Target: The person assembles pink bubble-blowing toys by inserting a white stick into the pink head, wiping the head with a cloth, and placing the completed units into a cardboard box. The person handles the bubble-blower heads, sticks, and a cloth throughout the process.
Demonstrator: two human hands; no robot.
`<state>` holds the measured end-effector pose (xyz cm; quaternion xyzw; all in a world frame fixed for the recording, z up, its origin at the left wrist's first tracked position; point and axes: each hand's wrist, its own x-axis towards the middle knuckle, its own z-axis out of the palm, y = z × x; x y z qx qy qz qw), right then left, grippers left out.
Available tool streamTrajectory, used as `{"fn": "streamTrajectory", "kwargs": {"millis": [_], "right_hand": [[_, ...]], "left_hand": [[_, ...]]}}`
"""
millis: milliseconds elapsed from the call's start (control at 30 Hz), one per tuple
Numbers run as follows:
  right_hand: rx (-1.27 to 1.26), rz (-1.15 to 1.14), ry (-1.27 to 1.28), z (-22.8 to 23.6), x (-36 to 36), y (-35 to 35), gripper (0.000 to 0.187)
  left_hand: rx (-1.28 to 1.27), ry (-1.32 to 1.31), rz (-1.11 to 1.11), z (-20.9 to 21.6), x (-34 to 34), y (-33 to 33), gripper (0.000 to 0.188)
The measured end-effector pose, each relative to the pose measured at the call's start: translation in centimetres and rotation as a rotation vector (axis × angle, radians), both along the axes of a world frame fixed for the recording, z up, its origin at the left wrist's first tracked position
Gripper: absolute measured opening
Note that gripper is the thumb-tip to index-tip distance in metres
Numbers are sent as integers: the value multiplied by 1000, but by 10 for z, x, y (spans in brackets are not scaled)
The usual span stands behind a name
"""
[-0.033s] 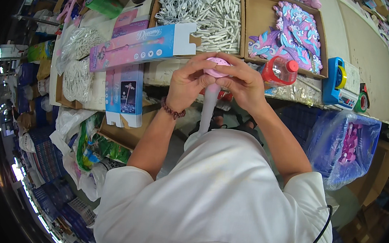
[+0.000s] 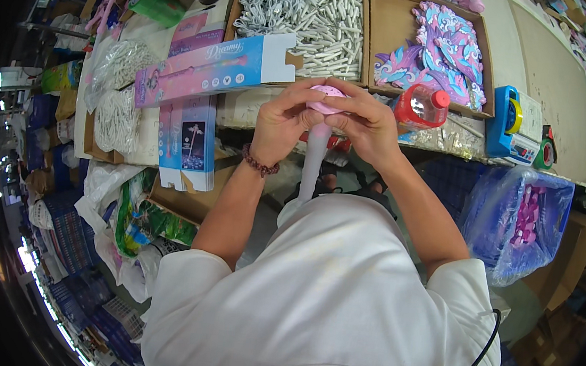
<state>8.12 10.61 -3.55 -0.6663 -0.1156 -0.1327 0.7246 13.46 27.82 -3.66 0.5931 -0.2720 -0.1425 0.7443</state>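
Head view, toy wand: its translucent white shaft [image 2: 314, 160] lies between the front edge of the surface [image 2: 516, 56] and the white shirt [image 2: 340, 285].
Long axis: from the pink dome [image 2: 324, 106], at that front edge, back toward the shirt.
Nearer hand: neither; both meet at the dome.
Left hand [image 2: 285, 116] grip: nearly closed, fingers over and thumb beneath, pinching the dome.
Right hand [image 2: 366, 123] grip: likewise, pinching the dome's other side.

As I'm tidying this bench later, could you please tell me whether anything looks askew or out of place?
The upper pink-and-blue carton looks askew: it lies slanted across another carton, its right end overlapping the tray of white sticks in this view. No spill is evident.
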Motion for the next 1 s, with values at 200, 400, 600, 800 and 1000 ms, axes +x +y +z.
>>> {"fn": "streamTrajectory", "kwargs": {"millis": [200, 400, 600, 800, 1000], "right_hand": [[146, 8, 135, -30, 7, 10, 24], [156, 55, 116, -30, 13, 12, 20], [230, 121, 112, -33, 23, 14, 18], [211, 115, 146, -39, 30, 12, 17], [224, 181, 235, -47, 41, 4, 17]], "left_hand": [[-9, 92, 31, -24, 4, 6, 21], [-14, 93, 57, -24, 5, 11, 18], [-10, 94, 109, -28, 7, 15, 16], [-19, 132, 111, -34, 14, 14, 16], [183, 7, 37, -30, 32, 19, 21]]}}
